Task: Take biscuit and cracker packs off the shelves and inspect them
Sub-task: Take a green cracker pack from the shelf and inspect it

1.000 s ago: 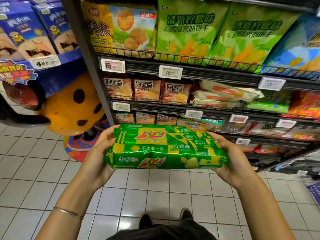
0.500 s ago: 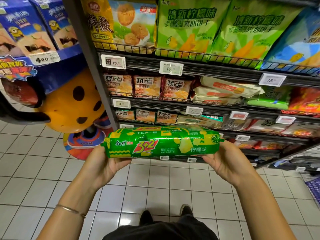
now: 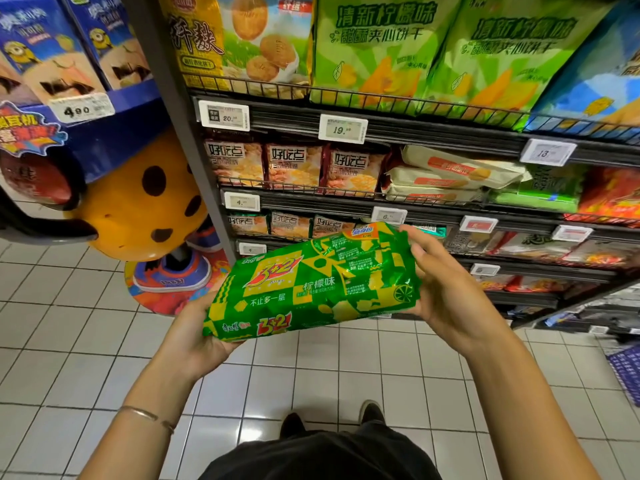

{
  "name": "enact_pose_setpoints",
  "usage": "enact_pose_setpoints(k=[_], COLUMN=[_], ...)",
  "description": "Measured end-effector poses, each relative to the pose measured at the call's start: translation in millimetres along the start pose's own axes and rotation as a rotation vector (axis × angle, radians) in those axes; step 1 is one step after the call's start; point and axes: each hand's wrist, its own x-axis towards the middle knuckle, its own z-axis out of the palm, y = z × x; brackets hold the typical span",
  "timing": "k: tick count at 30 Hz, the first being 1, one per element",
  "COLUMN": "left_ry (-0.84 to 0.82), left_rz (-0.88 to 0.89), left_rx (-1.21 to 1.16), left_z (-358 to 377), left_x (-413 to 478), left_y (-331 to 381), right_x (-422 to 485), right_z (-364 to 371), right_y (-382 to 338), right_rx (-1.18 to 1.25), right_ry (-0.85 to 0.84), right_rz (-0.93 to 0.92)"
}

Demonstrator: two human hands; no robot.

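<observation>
Head: green pack [image 3: 311, 285] now tilted (face up).

Green pack [image 3: 311, 282]: "3+2" printed twice, on the top face and on the near edge. "柠檬味" mid-face, "不止多一层" under the upper logo. Fine print too small to read.
Big green bags [image 3: 377, 46] on the top shelf: "清新柠檬味", "夹心饼干".
Brown packs [image 3: 293, 164], next shelf down: "好吃点". Same on the smaller packs [image 3: 290, 223] one shelf lower.
Rail tags: top-left tag [image 3: 224, 115] "20.", top-middle tag [image 3: 343, 129] "19.", top-right tag [image 3: 548, 152] "13", lower-left tag [image 3: 241, 201] "4.", lower-middle tag [image 3: 388, 215] "6.". Cents illegible.
White tag [image 3: 81, 109] on the blue display [image 3: 114, 140]: "490".
</observation>
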Motion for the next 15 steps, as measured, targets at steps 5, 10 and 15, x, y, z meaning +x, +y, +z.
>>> enact_pose_setpoints(k=[5,10,15], left_ry=[-0.018,-0.086,-0.343], left_rz=[-0.114,-0.317,-0.532], left_rx=[0.029,0.134,0.111], left_z=[2,3,-2], left_x=[0,-3,1], left_y=[-2,-17,-30], right_x=[1,8,14], right_z=[4,21,28], right_y=[-1,5,4], right_rx=[-0.075,-0.127,-0.101], right_ry=[-0.136,-0.128,-0.056], right_rz=[-0.08,-0.176,-0.171])
